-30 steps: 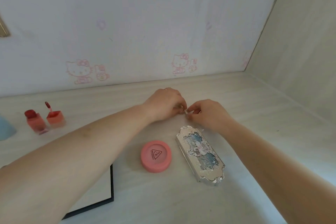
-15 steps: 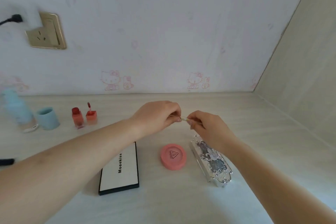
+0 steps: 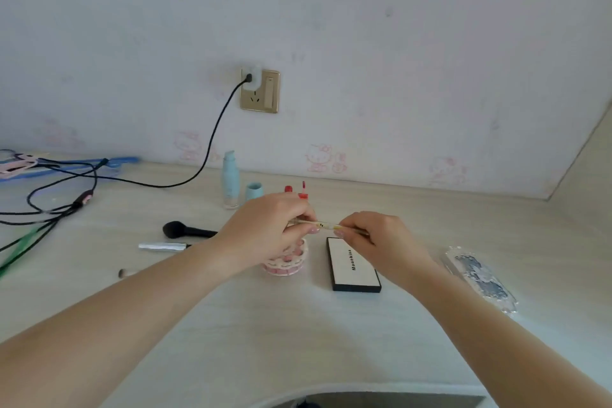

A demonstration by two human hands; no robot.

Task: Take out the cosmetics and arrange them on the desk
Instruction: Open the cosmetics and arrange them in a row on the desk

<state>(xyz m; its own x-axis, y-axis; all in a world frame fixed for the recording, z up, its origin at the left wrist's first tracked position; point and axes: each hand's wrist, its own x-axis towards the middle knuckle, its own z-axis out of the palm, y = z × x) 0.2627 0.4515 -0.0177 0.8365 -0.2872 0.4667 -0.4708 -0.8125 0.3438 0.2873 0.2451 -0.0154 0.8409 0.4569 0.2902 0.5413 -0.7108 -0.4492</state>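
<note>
Above the middle of the desk (image 3: 298, 341), my left hand (image 3: 268, 228) and my right hand (image 3: 377, 242) each pinch one end of a thin pale stick-shaped cosmetic (image 3: 323, 225) held level between them. Below my left hand stands a pink and white round case (image 3: 286, 263), partly hidden. A white palette with a black rim (image 3: 352, 265) lies under my right hand. An ornate silver and blue palette (image 3: 480, 275) lies at the right. Red lip tints (image 3: 299, 190) stand behind my left hand.
A light blue bottle (image 3: 230, 180) and its blue cap (image 3: 254, 191) stand near the wall. A black brush (image 3: 185, 230), a silver tube (image 3: 162, 246) and a small brush tip (image 3: 124, 273) lie left. Black cables (image 3: 66, 195) run to a wall socket (image 3: 260, 91).
The view has swung left and up, showing the socket, cables and brushes. Both hands still pinch the thin stick, which now shows longer between them.
</note>
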